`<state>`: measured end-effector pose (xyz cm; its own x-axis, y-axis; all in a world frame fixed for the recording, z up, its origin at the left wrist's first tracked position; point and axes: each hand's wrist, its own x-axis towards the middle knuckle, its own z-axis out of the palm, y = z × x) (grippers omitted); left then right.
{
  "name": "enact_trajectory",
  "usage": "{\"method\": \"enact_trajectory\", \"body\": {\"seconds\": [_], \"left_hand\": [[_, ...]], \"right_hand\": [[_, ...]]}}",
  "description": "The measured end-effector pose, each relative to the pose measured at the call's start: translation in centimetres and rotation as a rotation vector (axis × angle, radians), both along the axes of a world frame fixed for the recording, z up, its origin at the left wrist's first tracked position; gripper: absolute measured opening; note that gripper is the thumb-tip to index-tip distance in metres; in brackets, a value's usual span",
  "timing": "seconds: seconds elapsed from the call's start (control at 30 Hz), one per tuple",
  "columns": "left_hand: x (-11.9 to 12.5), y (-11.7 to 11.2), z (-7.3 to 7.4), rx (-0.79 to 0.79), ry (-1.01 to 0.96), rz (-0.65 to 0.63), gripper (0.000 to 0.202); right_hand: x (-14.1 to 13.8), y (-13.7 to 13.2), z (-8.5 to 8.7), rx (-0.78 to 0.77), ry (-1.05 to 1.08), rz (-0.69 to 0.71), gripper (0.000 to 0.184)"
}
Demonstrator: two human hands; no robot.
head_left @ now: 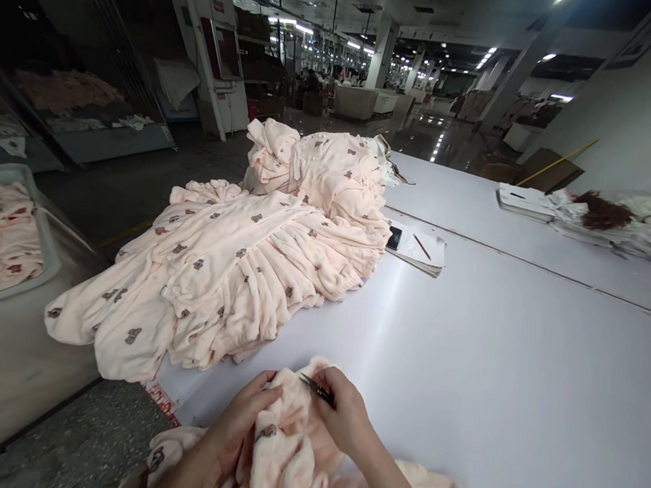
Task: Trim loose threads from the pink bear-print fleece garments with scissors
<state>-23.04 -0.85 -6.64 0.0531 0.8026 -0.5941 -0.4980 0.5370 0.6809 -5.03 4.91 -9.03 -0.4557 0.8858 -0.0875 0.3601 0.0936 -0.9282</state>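
Observation:
A pale pink plush garment (294, 450) with small brown bear prints lies bunched at the table's near edge. My left hand (243, 417) grips a fold of it, thumb on top and the other fingers partly hidden in the cloth. In my right hand (344, 412) is a pair of small dark thread snips (320, 390), its pointed tips against the fabric near the top of the fold. Whether the blades have a thread between them is too small to tell. Just beyond my hands rests a large heap of matching garments (229, 267).
A notepad (428, 255) with a pen and a dark phone (394, 238) lies beside the heap on the white table (495, 375). White cloth stacks (639, 229) sit at the far right. At left stands a grey bin (51, 254) of pink pieces.

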Motion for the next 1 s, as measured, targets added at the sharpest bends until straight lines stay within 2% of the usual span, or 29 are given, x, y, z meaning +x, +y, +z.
{"method": "enact_trajectory", "body": {"seconds": [0.13, 0.2, 0.3, 0.47, 0.57, 0.7, 0.8, 0.9, 1.0], "left_hand": [[0.1, -0.2, 0.7, -0.014, -0.092, 0.099, 0.026], [0.2, -0.3, 0.6, -0.005, -0.096, 0.106, 0.026], [0.2, -0.4, 0.3, 0.009, -0.091, 0.067, 0.024], [0.1, -0.6, 0.1, 0.028, -0.125, 0.039, 0.03], [0.1, -0.7, 0.3, 0.014, -0.086, 0.028, 0.027], [0.2, -0.7, 0.5, 0.008, -0.028, 0.014, 0.021], [0.4, -0.5, 0.2, 0.022, 0.046, 0.009, 0.024], [0.5, -0.4, -0.3, 0.058, 0.21, 0.077, 0.022], [0.4, -0.7, -0.5, 0.076, 0.345, 0.179, 0.02]], "right_hand": [[0.6, -2.5, 1.4, 0.206, -0.118, 0.071, 0.025], [0.8, -3.3, 1.6, 0.312, -0.224, 0.093, 0.026], [0.3, -3.6, 1.6, 0.374, -0.346, 0.049, 0.025], [-1.0, -3.6, 1.4, 0.422, -0.434, 0.014, 0.024], [-0.9, -3.6, 1.2, 0.376, -0.395, -0.001, 0.026], [0.0, -3.0, 0.1, 0.116, -0.248, -0.121, 0.025], [0.4, -2.2, -0.8, -0.031, -0.224, -0.121, 0.03], [0.1, -2.2, -0.9, -0.039, -0.228, -0.071, 0.011], [-0.4, -3.4, -0.3, 0.026, -0.216, -0.061, 0.015]]}}
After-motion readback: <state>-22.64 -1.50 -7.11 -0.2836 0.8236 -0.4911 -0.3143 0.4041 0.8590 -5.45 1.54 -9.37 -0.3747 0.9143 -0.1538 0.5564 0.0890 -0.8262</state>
